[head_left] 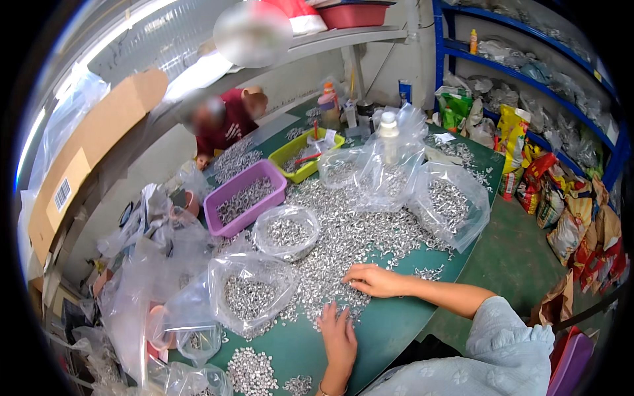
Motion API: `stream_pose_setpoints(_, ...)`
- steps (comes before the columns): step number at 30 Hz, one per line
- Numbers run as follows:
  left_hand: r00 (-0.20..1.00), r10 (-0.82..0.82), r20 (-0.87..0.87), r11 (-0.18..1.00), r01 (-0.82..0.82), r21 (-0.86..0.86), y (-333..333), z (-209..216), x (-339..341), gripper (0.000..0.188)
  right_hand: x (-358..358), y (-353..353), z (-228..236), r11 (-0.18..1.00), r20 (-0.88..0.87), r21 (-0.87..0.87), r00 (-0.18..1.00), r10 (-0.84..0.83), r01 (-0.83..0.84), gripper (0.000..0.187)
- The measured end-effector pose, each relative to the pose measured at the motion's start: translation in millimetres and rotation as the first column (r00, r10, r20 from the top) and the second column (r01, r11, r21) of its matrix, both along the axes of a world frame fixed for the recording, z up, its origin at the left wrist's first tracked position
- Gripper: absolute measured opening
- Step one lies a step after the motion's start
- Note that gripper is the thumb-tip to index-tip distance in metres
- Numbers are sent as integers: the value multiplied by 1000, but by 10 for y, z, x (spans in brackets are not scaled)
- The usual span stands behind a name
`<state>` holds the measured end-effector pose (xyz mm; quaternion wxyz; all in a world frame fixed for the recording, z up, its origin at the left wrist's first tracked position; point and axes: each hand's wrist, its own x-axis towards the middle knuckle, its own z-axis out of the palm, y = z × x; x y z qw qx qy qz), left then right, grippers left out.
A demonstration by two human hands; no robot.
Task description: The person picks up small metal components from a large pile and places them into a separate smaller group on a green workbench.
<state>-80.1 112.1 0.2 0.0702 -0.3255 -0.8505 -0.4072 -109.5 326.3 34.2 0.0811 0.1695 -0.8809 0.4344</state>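
A broad pile of small silvery metal pieces [343, 231], many looking ring- or hook-shaped, covers the green tabletop [403, 323]. My left hand [339, 336] rests at the pile's near edge, fingers spread, with nothing visible in it. Farther right, my right hand [378, 281] reaches over the pile from the right; its fingers are bent together and their tips are down among the pieces. Whatever lies between those fingertips is too small to make out. Left of my hands stands an open clear plastic bag [218, 264] partly filled with similar pieces.
Behind are a purple tray [210, 210], a yellow-green tray [339, 140] and a white-capped bottle [388, 125] among filled bags. A round pile of pieces [252, 371] lies near left. Another person [231, 122] sits across. Blue shelving [515, 59] stands right.
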Motion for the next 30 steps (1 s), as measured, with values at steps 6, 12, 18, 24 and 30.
stream_pose_setpoints(6,923,-324,207,908,242,343,-252,1003,211,27,215,-18,44,1000,-5,-5,1000,-2,2,20)
stream_pose_setpoints(12,336,-929,156,367,780,507,-811,1923,745,31,461,-67,130,1000,-13,-14,1000,20,-20,21)
stream_pose_setpoints(18,259,-963,80,240,678,695,-920,1760,1146,31,596,-120,86,998,-57,-46,997,51,-53,21)
stream_pose_setpoints(24,523,-852,-14,271,463,844,-1349,1647,1306,33,782,-75,61,983,-101,-181,995,-4,-15,20)
stream_pose_setpoints(30,870,-461,175,569,138,811,-1341,1461,1311,34,1343,272,131,885,-173,-428,944,-281,184,18)
